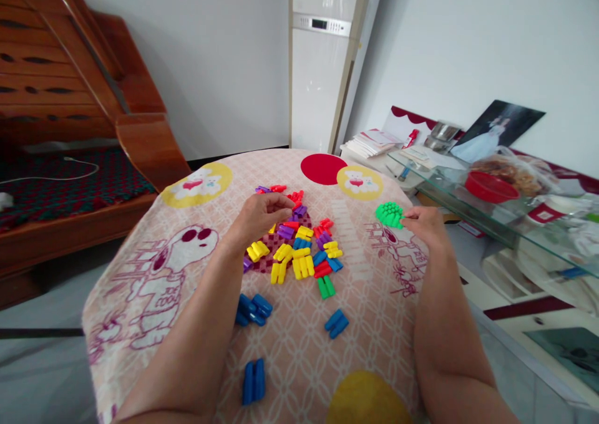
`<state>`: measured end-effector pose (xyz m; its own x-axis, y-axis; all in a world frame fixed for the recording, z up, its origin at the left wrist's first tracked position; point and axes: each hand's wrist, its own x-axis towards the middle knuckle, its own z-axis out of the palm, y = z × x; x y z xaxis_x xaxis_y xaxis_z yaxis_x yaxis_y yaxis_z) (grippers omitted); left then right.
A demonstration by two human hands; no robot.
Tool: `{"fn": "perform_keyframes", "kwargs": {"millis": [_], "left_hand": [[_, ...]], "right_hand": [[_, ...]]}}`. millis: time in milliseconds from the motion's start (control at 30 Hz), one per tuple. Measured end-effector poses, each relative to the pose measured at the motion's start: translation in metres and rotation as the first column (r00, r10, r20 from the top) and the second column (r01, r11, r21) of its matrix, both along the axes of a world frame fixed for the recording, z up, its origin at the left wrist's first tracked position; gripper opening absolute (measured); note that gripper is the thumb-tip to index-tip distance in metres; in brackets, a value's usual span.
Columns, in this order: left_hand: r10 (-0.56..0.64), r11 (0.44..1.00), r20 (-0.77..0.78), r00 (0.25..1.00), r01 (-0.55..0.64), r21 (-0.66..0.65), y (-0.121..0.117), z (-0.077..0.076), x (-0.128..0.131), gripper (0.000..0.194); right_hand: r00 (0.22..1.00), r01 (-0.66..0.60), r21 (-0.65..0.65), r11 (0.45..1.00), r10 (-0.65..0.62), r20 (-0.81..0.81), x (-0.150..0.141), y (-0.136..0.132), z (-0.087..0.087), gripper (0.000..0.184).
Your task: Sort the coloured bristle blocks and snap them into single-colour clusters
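Observation:
My left hand reaches over the heap from the left. Its thumb and fingers are drawn together beside a purple toy block and red pieces; whatever they hold is hidden. My right hand pinches at the right edge of a cluster of green toy blocks, which sits at the right of the table. The blocks look like paired rounded plastic tubes. Around the left hand lie yellow blocks, red blocks and a green block. Nearer me are several blue blocks, some apart from the rest.
A patterned cloth covers the round table. To the right stands a glass shelf with a red bowl and papers. A wooden bench is at the left, and a white upright air conditioner behind.

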<state>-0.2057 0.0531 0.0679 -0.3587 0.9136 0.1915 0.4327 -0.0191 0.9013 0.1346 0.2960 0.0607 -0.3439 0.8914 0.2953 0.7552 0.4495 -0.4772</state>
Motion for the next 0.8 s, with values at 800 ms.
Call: {"fn": "perform_keyframes", "kwargs": {"millis": [800], "left_hand": [[0.276,0.952,0.144,0.950,-0.290,0.092,-0.017,0.010,-0.024,0.030]], "right_hand": [[0.547,-0.694,-0.403,0.597,0.801,0.243,-0.103,-0.132,0.034,0.013]]}}
